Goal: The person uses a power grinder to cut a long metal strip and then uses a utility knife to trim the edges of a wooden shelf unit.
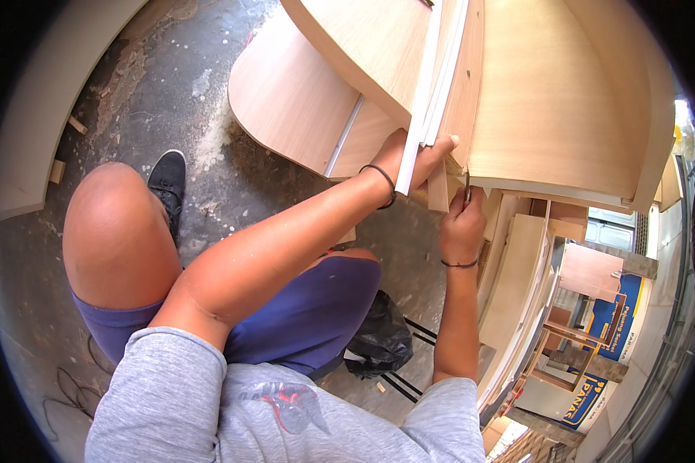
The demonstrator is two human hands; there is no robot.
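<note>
Closest to my camera is the person's grey T-shirt [286, 432], filling the bottom of my view. Beyond it, the largest thing I see is a pale curved wood panel [564, 92] at upper right. To its left stands a wood board with a rounded corner [286, 100], and nearer to me are the blue shorts [301, 316]. Long white strips [419, 108] run down along the wood beside the curved panel, one of them crossing in front of the left hand [418, 160]. That hand sits at their lower ends, its fingers partly hidden, so I cannot tell what it is closed on. The right hand [462, 231], just below the panel's lower corner, is clamped on a slim dark tool [468, 189] pointing up toward that corner. A crumpled black plastic bag [382, 336] lies on the floor, and farther left I see a black shoe [167, 185].
</note>
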